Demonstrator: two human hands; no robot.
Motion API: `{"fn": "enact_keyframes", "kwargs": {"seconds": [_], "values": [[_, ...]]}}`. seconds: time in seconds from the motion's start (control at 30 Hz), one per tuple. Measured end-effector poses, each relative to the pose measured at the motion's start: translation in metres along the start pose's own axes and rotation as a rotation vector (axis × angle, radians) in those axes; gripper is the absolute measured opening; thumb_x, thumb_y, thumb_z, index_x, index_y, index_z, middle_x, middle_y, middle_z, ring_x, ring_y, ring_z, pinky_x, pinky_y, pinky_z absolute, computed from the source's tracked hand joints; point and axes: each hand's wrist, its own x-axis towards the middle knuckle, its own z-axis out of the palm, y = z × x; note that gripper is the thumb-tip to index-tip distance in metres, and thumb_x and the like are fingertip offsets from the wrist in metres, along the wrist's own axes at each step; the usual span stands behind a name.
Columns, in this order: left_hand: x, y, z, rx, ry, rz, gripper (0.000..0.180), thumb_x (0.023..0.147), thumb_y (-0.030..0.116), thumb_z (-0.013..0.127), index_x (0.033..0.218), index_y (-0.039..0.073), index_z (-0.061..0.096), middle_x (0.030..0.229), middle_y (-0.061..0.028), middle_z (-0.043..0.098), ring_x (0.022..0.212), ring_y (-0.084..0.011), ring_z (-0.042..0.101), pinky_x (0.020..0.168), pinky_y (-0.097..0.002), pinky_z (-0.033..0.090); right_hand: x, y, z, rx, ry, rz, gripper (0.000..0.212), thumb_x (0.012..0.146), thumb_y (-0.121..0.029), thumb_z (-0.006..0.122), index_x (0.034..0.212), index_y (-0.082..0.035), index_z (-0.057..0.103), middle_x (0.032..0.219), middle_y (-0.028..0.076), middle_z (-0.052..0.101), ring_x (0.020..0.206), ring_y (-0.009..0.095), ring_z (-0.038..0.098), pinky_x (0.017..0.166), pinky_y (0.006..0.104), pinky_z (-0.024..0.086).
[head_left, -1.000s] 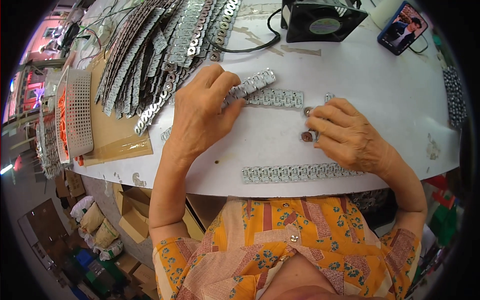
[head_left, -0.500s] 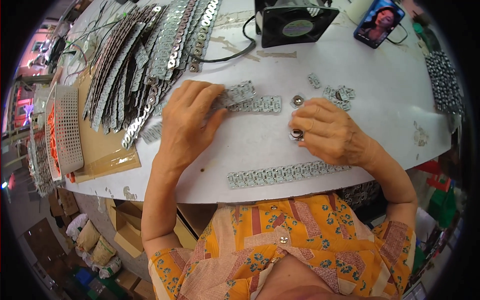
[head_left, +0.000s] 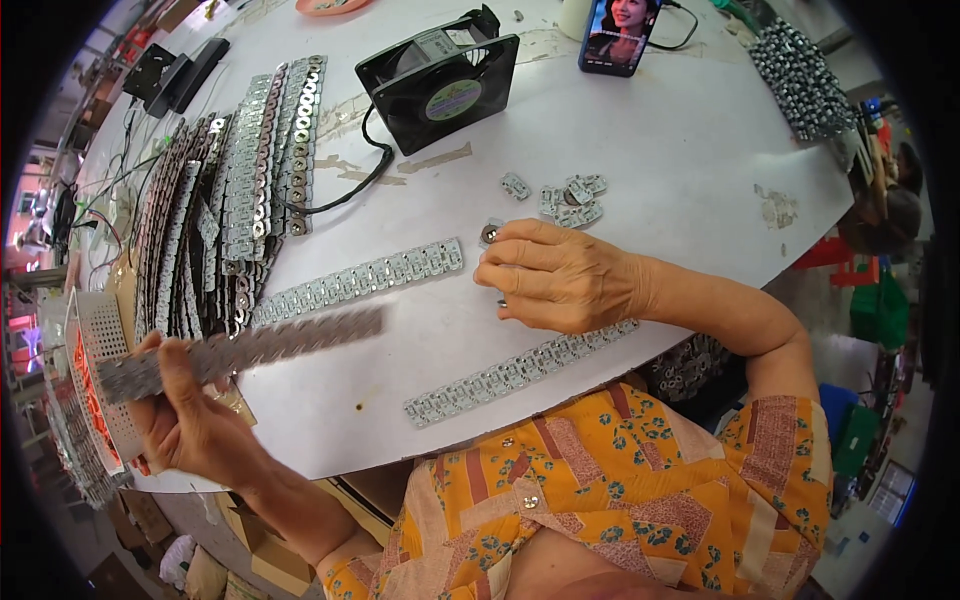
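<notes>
My left hand, raised beside the white perforated basket, grips a long panel strip of small joined circuit boards. Its grey-brown face shows, smeared by motion. My right hand is curled at the table's middle, fingertips down; a bit of something small shows under them, too hidden to name. Just beyond its fingers lies a small board with a round metal piece. Between the hands rests a pale circuit board strip. Another such strip lies along the near edge, partly behind my right hand.
Many stacked strips fill the left side, near the white basket with orange contents. A black fan and a propped phone stand at the back. Loose small boards lie beyond my right hand; a dark beaded bundle is far right.
My left hand has lifted its strip off the one beneath and swung it left toward the basket. My right hand keeps much the same curled pose. The whole view has turned.
</notes>
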Motion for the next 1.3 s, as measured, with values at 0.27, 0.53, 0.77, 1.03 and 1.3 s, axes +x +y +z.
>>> {"fn": "enact_keyframes", "kwargs": {"seconds": [0.27,0.53,0.77,1.03,1.3], "values": [[-0.052,-0.048,-0.021,0.028,-0.134,-0.556,0.024,0.1,0.022,0.072,0.096,-0.001,0.069,0.081,-0.0088,0.07,0.063,-0.0126,0.065,0.05,-0.0252,0.053,-0.007,0.009,-0.008,-0.048,0.021,0.137,0.026,0.062,-0.006,0.081,0.074,0.001,0.059,0.104,0.016,0.069,0.093,0.031,0.067,0.081,0.0445,0.055],[-0.057,-0.014,-0.026,0.475,-0.657,0.004,0.021,0.079,-0.001,0.087,0.085,-0.001,0.067,0.072,-0.0049,0.064,0.059,-0.01,0.055,0.054,-0.0237,0.042,0.002,0.006,0.004,0.001,0.007,-0.036,0.026,0.069,-0.007,0.083,0.077,0.002,0.06,0.104,0.016,0.07,0.096,0.031,0.068,0.089,0.0472,0.056],[-0.052,-0.033,0.046,0.561,-0.963,0.573,0.043,0.074,0.0,0.082,0.115,0.003,0.07,0.106,-0.0116,0.068,0.094,-0.0306,0.062,0.081,-0.0416,0.049,-0.006,0.026,-0.007,-0.214,-0.02,0.046,0.024,0.07,-0.006,0.082,0.076,0.0,0.06,0.1,0.015,0.07,0.094,0.03,0.068,0.087,0.045,0.056],[-0.041,-0.03,0.072,0.675,-1.038,0.526,0.037,0.077,0.007,0.078,0.112,0.0,0.067,0.098,-0.0119,0.058,0.091,-0.0317,0.059,0.079,-0.0427,0.048,-0.001,0.017,0.005,-0.171,0.016,0.085,0.023,0.07,-0.006,0.081,0.077,-0.002,0.06,0.1,0.013,0.069,0.091,0.029,0.067,0.086,0.0425,0.054],[-0.049,-0.026,0.082,0.203,-1.063,0.14,0.022,0.08,-0.006,0.072,0.098,0.001,0.063,0.084,-0.009,0.062,0.072,-0.0236,0.064,0.066,-0.0336,0.053,0.013,0.007,-0.014,0.089,0.035,0.544,0.02,0.094,-0.015,0.072,0.082,-0.002,0.063,0.08,0.009,0.061,0.075,0.026,0.059,0.075,0.039,0.046]]}}
